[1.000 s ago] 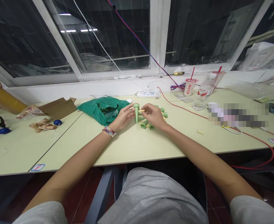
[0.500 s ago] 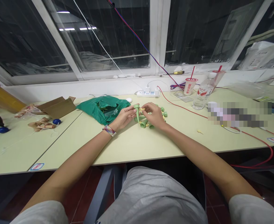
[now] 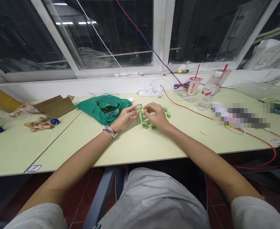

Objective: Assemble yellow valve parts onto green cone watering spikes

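Note:
My left hand (image 3: 127, 118) is closed on a green plastic plant-watering spike (image 3: 140, 115), held upright with its pointed end down. From the right, my right hand (image 3: 156, 116) pinches a small yellow valve piece (image 3: 144, 110) against the side of the spike, near its wide top. Several more green spikes (image 3: 145, 124) with yellow pieces lie on the table just behind and under my right hand, which partly hides them. A torn green plastic bag (image 3: 106, 106) lies left of my left hand. One loose yellow piece (image 3: 203, 133) rests on the table to the right.
On the left are a cardboard box (image 3: 51, 109) and wooden toys with a blue ball (image 3: 55, 121). A power strip (image 3: 150, 93) stands by the wall. To the right are a paper cup (image 3: 194, 86), a water bottle (image 3: 207, 93) and a red cable (image 3: 185, 106) crossing the table.
Both hands keep their hold on the spike and the yellow piece, with only slight finger movement. The whole view has shifted a little.

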Demonstrator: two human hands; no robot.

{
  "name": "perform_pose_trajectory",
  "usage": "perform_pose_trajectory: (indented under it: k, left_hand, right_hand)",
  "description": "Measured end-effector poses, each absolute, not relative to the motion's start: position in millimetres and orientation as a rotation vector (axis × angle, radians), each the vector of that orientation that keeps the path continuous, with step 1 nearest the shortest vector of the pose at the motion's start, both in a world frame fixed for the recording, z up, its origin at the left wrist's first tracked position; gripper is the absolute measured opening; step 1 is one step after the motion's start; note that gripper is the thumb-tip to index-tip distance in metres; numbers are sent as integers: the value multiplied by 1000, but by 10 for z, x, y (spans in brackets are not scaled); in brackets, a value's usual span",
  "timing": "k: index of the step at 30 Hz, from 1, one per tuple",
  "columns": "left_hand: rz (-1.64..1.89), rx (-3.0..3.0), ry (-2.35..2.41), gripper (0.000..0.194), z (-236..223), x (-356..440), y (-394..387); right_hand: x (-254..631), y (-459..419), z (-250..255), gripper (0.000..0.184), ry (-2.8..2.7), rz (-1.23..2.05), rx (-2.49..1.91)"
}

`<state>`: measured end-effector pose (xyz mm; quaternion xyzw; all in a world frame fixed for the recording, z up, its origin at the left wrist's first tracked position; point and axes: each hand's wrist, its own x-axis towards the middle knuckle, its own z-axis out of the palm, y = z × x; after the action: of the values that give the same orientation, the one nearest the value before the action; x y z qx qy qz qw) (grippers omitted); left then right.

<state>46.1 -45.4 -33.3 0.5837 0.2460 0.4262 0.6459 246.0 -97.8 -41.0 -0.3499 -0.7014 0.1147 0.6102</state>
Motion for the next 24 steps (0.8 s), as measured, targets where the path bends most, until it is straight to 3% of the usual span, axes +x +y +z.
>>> perform_pose_trajectory:
  k: [7, 13, 24]
  left_hand:
    - [1059, 1403, 617, 52, -257, 459, -527]
    - [1058, 1513, 656, 49, -239, 442, -569]
    - [1035, 1458, 634, 44, -230, 460, -602]
  right_hand:
    - [2491, -951, -388, 11, -1506, 594, -880]
    - [2486, -928, -394, 39, -1379, 1024, -833]
    - [2491, -979, -316, 42, -1347, 1103, -805]
